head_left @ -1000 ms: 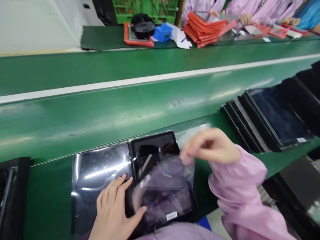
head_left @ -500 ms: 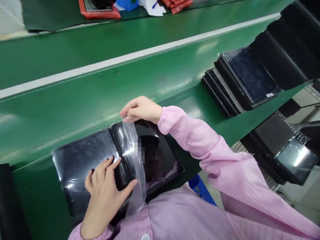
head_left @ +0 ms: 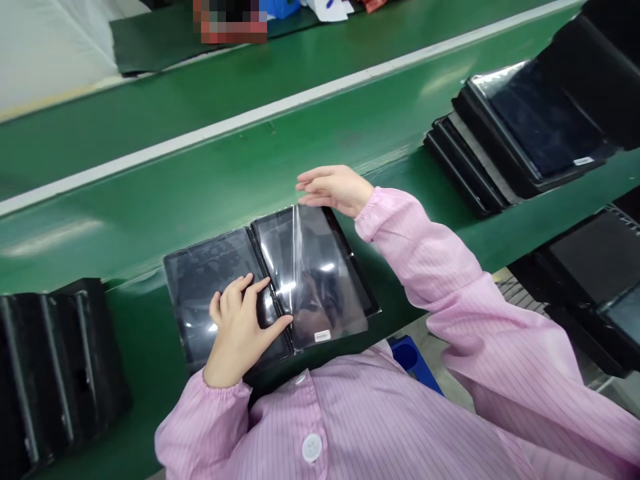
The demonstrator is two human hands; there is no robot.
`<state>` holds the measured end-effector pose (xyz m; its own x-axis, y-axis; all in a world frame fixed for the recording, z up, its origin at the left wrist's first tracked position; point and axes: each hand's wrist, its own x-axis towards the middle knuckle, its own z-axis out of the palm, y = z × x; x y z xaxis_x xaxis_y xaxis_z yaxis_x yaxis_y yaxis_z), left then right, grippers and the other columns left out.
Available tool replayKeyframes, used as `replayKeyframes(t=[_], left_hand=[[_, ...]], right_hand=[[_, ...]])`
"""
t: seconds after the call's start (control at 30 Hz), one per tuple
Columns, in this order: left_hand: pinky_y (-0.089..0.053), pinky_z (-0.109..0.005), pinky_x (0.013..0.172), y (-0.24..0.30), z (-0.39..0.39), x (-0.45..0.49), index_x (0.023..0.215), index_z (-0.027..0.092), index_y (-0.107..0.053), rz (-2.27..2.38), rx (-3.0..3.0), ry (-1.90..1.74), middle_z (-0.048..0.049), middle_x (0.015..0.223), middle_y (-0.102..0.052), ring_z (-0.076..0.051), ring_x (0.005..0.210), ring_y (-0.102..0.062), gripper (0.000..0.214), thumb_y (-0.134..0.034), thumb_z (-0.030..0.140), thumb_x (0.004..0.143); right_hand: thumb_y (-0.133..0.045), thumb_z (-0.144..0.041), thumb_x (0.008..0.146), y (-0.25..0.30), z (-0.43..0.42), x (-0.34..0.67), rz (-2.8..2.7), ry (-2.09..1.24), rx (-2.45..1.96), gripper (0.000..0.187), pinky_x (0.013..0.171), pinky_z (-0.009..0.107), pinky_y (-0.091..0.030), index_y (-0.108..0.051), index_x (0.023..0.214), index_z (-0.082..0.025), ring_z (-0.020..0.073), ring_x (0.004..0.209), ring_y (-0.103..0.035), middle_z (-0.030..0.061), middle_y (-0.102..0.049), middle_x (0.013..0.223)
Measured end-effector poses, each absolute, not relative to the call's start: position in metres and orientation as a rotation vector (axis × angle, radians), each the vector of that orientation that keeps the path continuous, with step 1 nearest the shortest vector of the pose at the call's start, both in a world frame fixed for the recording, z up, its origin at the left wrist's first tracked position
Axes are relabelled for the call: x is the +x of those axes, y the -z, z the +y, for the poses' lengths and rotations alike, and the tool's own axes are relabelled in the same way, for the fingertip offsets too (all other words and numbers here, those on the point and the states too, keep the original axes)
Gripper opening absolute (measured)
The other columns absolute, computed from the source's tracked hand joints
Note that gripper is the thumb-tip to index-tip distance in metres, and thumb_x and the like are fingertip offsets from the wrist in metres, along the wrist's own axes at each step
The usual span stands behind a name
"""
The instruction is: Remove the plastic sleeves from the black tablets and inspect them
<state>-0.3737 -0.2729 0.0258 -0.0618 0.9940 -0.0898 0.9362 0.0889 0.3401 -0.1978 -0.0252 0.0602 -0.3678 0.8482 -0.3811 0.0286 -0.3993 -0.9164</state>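
**Item: two dark screen panels under clear film, with both hands at work**

Two dark screen panels lie flat and side by side on the green surface (head_left: pixel 150 227), edges meeting at a seam; whether they are joined cannot be told. They sit near the front edge, close to the wearer's chest, apparently within easy reach of both hands.

Clear film (head_left: pixel 325 280) lies across the right panel (head_left: pixel 350 267), with a raised crease running along its left part. A small white label (head_left: pixel 323 336) sits at the panel's near edge. The left panel (head_left: pixel 210 280) has a glossy sheen, though any covering on it is hard to tell.

Left hand (head_left: pixel 237 330): the grip is loose and unpinched, with fingers curved down onto the left panel by the seam and the thumb stretched across onto the film. This placement appears to steady the pair and keep the film down.

Right hand (head_left: pixel 335 190): the grip is spread open and holds nothing. It hovers just past the far edge of the right panel, near the film's top end but apparently not touching it.

Pink striped sleeves (head_left: pixel 425 267) run from both wrists. Black stacked panels (head_left: pixel 530 120) stand to the right, and a black stack (head_left: pixel 55 360) stands to the left, both apparently set aside from the working spot. A blue crate (head_left: pixel 407 357) shows on the floor below.
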Motion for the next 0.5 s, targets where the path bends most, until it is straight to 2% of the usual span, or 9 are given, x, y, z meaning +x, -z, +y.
replayKeyframes(t=[0.13, 0.2, 0.23, 0.3, 0.37, 0.43, 0.5], left_hand=[[-0.015, -0.064, 0.120, -0.025, -0.276, -0.379, 0.139, 0.022, -0.047, 2.018, 1.900, -0.357, -0.0173, 0.146, -0.043, -0.036, 0.144, -0.034, 0.060, -0.063, 0.049, 0.087], [-0.019, -0.061, 0.121, -0.027, -0.282, -0.387, 0.143, 0.025, -0.043, 1.944, 1.836, -0.441, -0.0149, 0.152, -0.039, -0.033, 0.146, -0.033, 0.057, -0.057, 0.048, 0.092], [-0.023, -0.059, 0.121, -0.028, -0.287, -0.392, 0.145, 0.027, -0.040, 1.917, 1.785, -0.486, -0.0134, 0.156, -0.036, -0.032, 0.147, -0.032, 0.056, -0.053, 0.048, 0.094], [-0.029, -0.055, 0.120, -0.030, -0.300, -0.406, 0.148, 0.028, -0.037, 1.975, 1.663, -0.566, -0.0122, 0.162, -0.027, -0.030, 0.150, -0.027, 0.057, -0.046, 0.051, 0.097], [-0.026, -0.057, 0.120, -0.029, -0.312, -0.423, 0.150, 0.019, -0.037, 2.286, 1.508, -0.623, -0.0182, 0.163, -0.023, -0.036, 0.152, -0.021, 0.067, -0.042, 0.058, 0.096], [-0.030, -0.064, 0.115, -0.025, -0.320, -0.438, 0.149, 0.005, -0.036, 2.569, 1.231, -0.583, -0.0293, 0.153, -0.035, -0.046, 0.145, -0.032, 0.087, -0.042, 0.069, 0.090], [-0.043, -0.063, 0.104, -0.022, -0.324, -0.449, 0.144, 0.006, -0.044, 2.499, 0.998, -0.524, -0.0270, 0.138, -0.053, -0.046, 0.128, -0.052, 0.086, -0.040, 0.072, 0.088]], right_hand=[[-0.055, 0.002, 0.087, -0.054, -0.030, -0.161, -1.336, -1.368, -1.359, 0.022, 0.081, 0.030, -0.061, -0.066, 0.103, -0.009, 0.0109, 0.072, -0.073, 0.0047, -0.072, 0.094], [-0.055, -0.012, 0.093, -0.048, -0.046, -0.142, -1.526, -1.200, -1.475, 0.020, 0.077, 0.032, -0.061, -0.067, 0.109, -0.012, 0.0140, 0.074, -0.072, 0.0059, -0.073, 0.098], [-0.056, -0.019, 0.094, -0.045, -0.057, -0.133, -1.593, -1.179, -1.502, 0.019, 0.074, 0.034, -0.061, -0.069, 0.107, -0.013, 0.0170, 0.074, -0.072, 0.0068, -0.074, 0.096], [-0.062, -0.027, 0.090, -0.039, -0.085, -0.119, -1.708, -1.147, -1.511, 0.017, 0.075, 0.038, -0.059, -0.073, 0.092, -0.015, 0.0225, 0.073, -0.072, 0.0069, -0.075, 0.085], [-0.062, -0.034, 0.089, -0.031, -0.113, -0.113, -1.821, -1.103, -1.516, 0.022, 0.078, 0.041, -0.058, -0.074, 0.081, -0.018, 0.0271, 0.078, -0.072, 0.0077, -0.075, 0.081], [-0.063, -0.038, 0.087, -0.025, -0.134, -0.114, -1.894, -1.037, -1.536, 0.025, 0.080, 0.044, -0.057, -0.076, 0.088, -0.017, 0.0294, 0.081, -0.072, 0.0111, -0.076, 0.090], [-0.062, -0.041, 0.086, -0.023, -0.148, -0.120, -1.930, -0.939, -1.574, 0.033, 0.084, 0.048, -0.055, -0.075, 0.099, -0.015, 0.0315, 0.086, -0.070, 0.0150, -0.074, 0.100]])
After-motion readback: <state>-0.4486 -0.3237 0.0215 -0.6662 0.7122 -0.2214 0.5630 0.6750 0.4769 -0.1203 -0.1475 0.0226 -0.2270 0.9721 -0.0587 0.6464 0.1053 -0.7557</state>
